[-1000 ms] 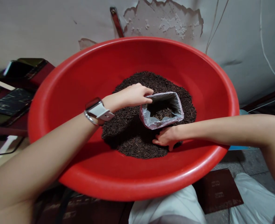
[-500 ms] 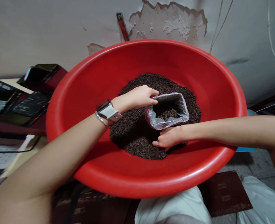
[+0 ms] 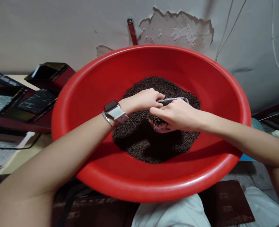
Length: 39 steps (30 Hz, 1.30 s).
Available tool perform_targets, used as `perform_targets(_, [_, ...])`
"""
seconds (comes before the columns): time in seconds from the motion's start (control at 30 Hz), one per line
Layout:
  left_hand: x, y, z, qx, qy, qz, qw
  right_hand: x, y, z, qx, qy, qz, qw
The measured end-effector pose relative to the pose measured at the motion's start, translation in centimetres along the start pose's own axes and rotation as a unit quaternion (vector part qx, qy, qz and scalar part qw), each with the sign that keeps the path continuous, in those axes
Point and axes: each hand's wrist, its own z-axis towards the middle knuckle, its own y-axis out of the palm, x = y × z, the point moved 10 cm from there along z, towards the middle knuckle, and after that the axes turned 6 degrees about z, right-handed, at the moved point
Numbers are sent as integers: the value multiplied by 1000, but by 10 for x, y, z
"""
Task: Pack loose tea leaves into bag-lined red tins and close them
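A large red basin (image 3: 215, 164) holds a heap of dark loose tea leaves (image 3: 144, 148). A small silvery foil bag (image 3: 175, 100) stands in the heap, mostly hidden by my hands. My left hand (image 3: 145, 99), a white-strapped watch on its wrist, pinches the bag's left rim. My right hand (image 3: 174, 115) is cupped over the bag's mouth, closed on a handful of leaves, and some of them show under its fingers.
Dark red boxes and trays (image 3: 35, 104) lie to the left of the basin. A wall with peeling paint (image 3: 177, 28) rises behind it. White cloth (image 3: 168, 214) and a brown box (image 3: 227, 201) sit below the basin's near rim.
My right hand has risen from the heap in front of the bag with a handful of leaves and now covers the bag's mouth. The left hand keeps its hold on the rim.
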Motion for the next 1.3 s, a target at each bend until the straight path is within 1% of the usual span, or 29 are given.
perform_targets(0.13, [-4, 4, 3, 4, 7, -23, 1000, 19, 0, 1, 11, 34, -25, 999])
perform_targets(0.3, [-8, 6, 4, 1, -3, -32, 999, 30, 11, 1, -29, 59, -55, 996])
perform_targets(0.47, [-7, 5, 4, 9, 2, -28, 1000, 35, 15, 0, -60, 71, -58, 994])
perform_targets(0.57, [-5, 4, 4, 16, 10, -18, 1000, 37, 25, -1, -86, 73, -50, 992])
perform_targets(0.73, [-4, 3, 3, 12, 13, -12, 1000, 34, 46, 1, -121, 52, -29, 991])
perform_targets(0.83, [-4, 3, 3, 8, 12, -7, 1000, 35, 59, 3, -142, 60, -12, 988])
perform_targets(0.97, [-3, 4, 4, 8, 17, 1, 1000, 44, 65, 5, -137, 94, -9, 986])
perform_targets(1.07, [-3, 3, 4, 7, 10, 7, 1000, 47, 57, 4, -115, 115, -27, 986])
perform_targets(1.13, [-2, 3, 3, 3, 2, 7, 1000, 38, 40, 4, -72, 102, -42, 991])
perform_targets(1.17, [-2, 2, 2, 2, -4, 8, 1000, 27, 29, 5, -41, 78, -49, 995])
perform_targets(1.23, [-1, 0, 1, -1, -11, 9, 1000, -6, 11, 3, 21, -7, -52, 998])
perform_targets(1.27, [0, -1, 0, -2, -11, 11, 1000, -28, 5, 0, 44, -65, -47, 996])
perform_targets(1.3, [1, -1, 0, -3, -10, 13, 1000, -49, 5, -4, 55, -127, -36, 990])
